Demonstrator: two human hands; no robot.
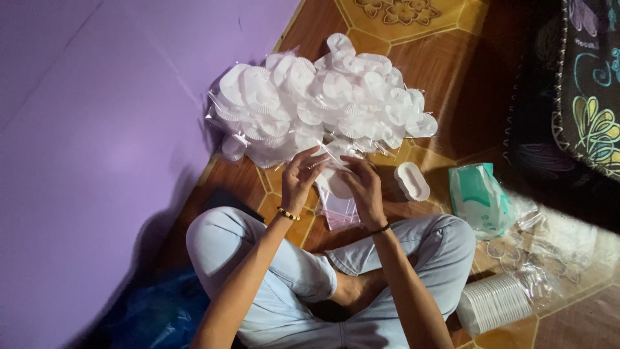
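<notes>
I sit cross-legged on a patterned brown floor. My left hand [301, 174] and my right hand [363, 184] together hold a white paper fan-shaped piece [332, 182] in front of me, fingers pinching its edges. Just beyond my hands lies a big heap of the same white pleated paper pieces in clear sleeves [323, 100]. Under my hands stands a small stack of clear plastic sleeves [340, 210]. A beaded bracelet is on each wrist.
A small white oval tray [413, 181] lies right of my hands. A green-and-white bag [481, 197] and crumpled clear plastic [542, 252] lie further right. A stack of white paper pieces [494, 304] rests by my right knee. Purple wall [97, 129] at left, blue bag [155, 317] beside it.
</notes>
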